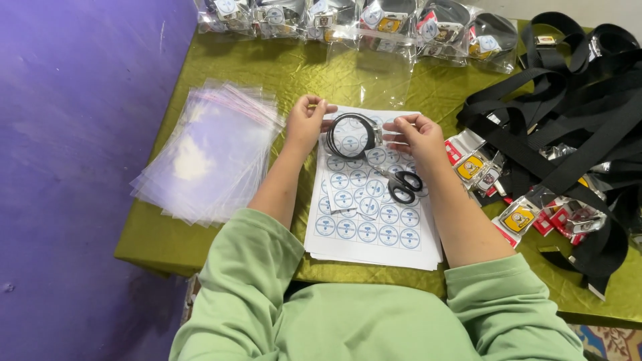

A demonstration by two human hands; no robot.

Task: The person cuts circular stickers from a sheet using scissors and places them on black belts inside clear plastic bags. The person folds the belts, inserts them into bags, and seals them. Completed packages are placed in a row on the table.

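above the label sheet (pixel 364 230), both hands pinch a coiled black strap (pixel 351 136); finished bags (pixel 374 23) at twelve o'clock, loose straps (pixel 568 127) at three.

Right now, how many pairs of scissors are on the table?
1. The scissors, with black handles, lie on the sheet of round labels, just below the right hand. Others could be hidden under the black straps.

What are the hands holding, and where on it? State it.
Both hands hold one coiled black strap above the sticker sheet: the left hand pinches the coil's left edge, the right hand grips its right edge, at the metal clip.
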